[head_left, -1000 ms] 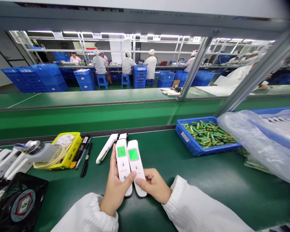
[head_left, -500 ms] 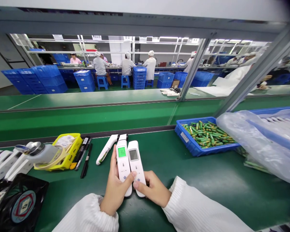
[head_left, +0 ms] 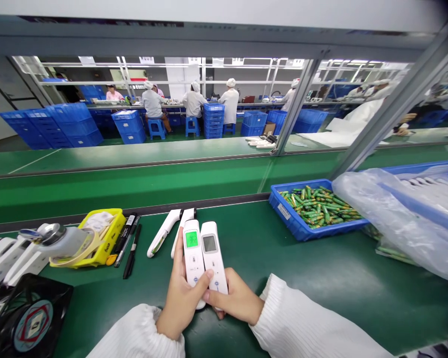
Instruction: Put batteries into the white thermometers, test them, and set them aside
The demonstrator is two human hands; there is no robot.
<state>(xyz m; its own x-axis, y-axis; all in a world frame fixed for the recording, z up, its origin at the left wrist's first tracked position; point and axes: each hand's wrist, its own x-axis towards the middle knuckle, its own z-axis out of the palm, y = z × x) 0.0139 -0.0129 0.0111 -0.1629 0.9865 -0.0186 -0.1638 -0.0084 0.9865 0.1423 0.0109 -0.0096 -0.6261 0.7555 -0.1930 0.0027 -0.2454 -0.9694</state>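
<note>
1. Two white handheld infrared thermometers fill the centre of the head view, held side by side over the green bench (head_left: 272, 278), screens facing up.
2. The left hand (head_left: 182, 301) is closed around the left-hand thermometer (head_left: 193, 261), whose screen (head_left: 191, 239) glows green; its digits are too blurred for me to read with confidence.
3. The right hand (head_left: 241, 296) grips the lower end of the right-hand thermometer (head_left: 213, 261), whose display (head_left: 209, 243) is grey and unlit. Both thumbs lie close together near the handles; the fingers behind are mostly hidden.
4. Just beyond the hands, two more thermometers (head_left: 164, 232) lie on the bench, one partly covered by the held pair.
5. To the right, a blue bin (head_left: 296, 223) holds green batteries (head_left: 321, 206), next to a clear plastic bag (head_left: 364, 199). To the left are a yellow basket (head_left: 110, 243) and pens (head_left: 132, 253).
6. As I judge it, the crowded thumbs could press a button unintentionally, and a loose right grip at the handle's end could let that unit tip. With such similar casings, the units could also be mixed up if set down together.
</note>
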